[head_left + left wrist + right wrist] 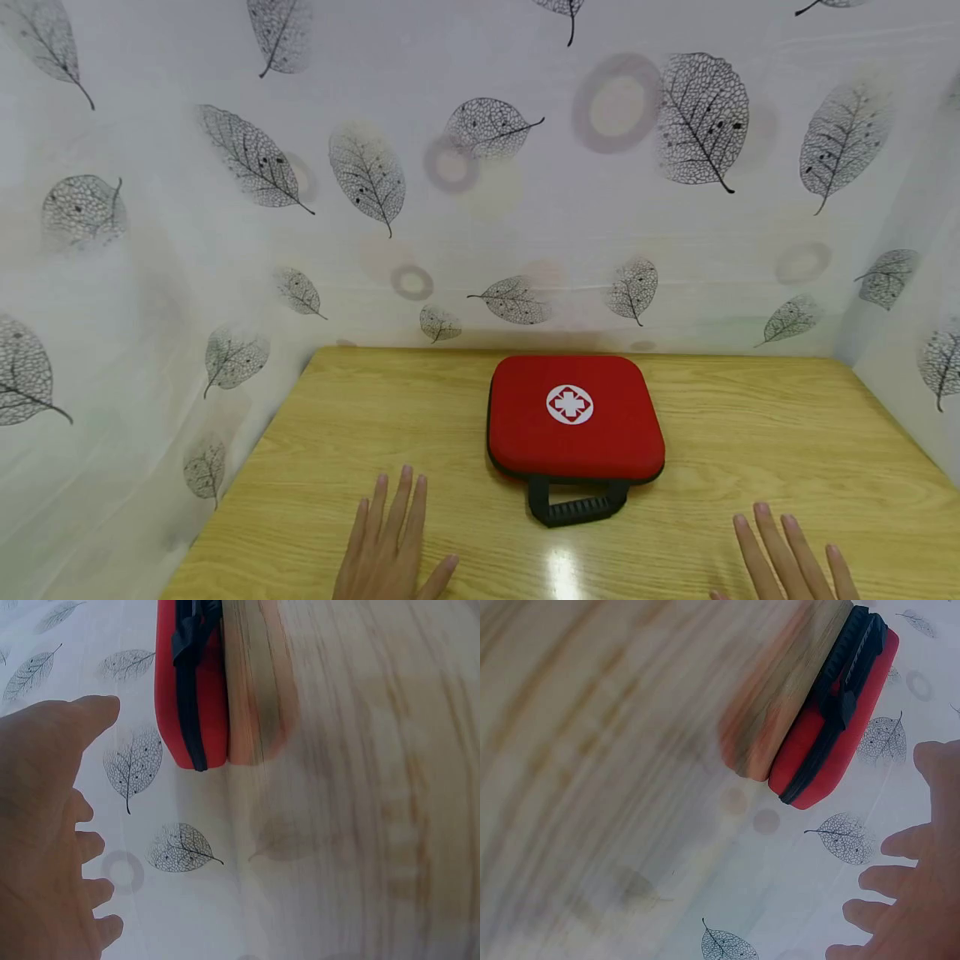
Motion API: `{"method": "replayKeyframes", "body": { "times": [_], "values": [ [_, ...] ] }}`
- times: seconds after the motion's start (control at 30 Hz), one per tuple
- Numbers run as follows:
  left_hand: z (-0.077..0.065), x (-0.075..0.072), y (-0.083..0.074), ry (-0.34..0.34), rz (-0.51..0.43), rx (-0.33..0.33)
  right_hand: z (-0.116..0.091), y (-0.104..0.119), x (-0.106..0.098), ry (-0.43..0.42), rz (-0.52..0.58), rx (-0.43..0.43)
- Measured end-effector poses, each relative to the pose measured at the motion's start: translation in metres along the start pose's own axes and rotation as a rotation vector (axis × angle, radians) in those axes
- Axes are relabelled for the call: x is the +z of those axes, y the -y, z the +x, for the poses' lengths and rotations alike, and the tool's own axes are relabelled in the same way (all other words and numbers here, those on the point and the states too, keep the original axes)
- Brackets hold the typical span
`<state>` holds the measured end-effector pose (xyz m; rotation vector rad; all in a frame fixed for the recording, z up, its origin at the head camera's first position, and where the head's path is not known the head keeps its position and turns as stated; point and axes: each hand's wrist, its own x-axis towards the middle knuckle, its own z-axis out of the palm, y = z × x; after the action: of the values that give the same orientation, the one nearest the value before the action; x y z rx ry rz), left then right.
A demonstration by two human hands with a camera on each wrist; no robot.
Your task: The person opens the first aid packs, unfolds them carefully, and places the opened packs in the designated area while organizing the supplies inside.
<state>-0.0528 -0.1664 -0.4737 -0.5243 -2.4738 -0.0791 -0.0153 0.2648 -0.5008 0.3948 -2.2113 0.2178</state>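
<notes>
A red first-aid case (pixel 573 450) with a white cross emblem (pixel 570 404) lies flat on the wooden table, its black handle (pixel 577 508) toward the person. My left hand (pixel 386 550) is to the left of the case and nearer the front edge, fingers straight and thumb spread, holding nothing. On the other side, my right hand (pixel 791 562) is stretched out with spread fingers, also holding nothing; its lower part is cut off by the frame. Both wrist views show the side of the case with its dark zipper band (pixel 187 697), apart from the fingers.
The light wood table (pixel 390 417) reaches back to a wall covering (pixel 480 225) printed with grey leaves. This covering also runs along the left and right sides. A bright light reflection (pixel 562 575) shows on the tabletop in front of the handle.
</notes>
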Motion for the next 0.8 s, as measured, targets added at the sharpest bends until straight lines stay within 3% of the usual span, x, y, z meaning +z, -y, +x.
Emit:
{"method": "replayKeyframes", "body": {
  "times": [0.07, 0.23, 0.3, 0.53, 0.8],
  "values": [
    [0.000, 0.000, 0.000, -0.001, 0.003, -0.001, 0.001, -0.001, 0.001, -0.024, 0.001, -0.012],
    [0.001, 0.000, -0.001, -0.012, 0.000, 0.004, 0.010, -0.007, 0.010, -0.185, -0.003, -0.118],
    [0.003, -0.001, -0.001, -0.009, -0.004, 0.008, 0.012, -0.008, 0.010, -0.187, 0.002, -0.127],
    [0.008, -0.002, 0.001, 0.023, -0.018, 0.027, 0.016, -0.003, -0.001, 0.015, -0.003, -0.002],
    [0.017, -0.005, 0.004, 0.066, -0.042, 0.035, 0.030, -0.008, -0.004, 0.215, -0.003, -0.006]
  ]
}}
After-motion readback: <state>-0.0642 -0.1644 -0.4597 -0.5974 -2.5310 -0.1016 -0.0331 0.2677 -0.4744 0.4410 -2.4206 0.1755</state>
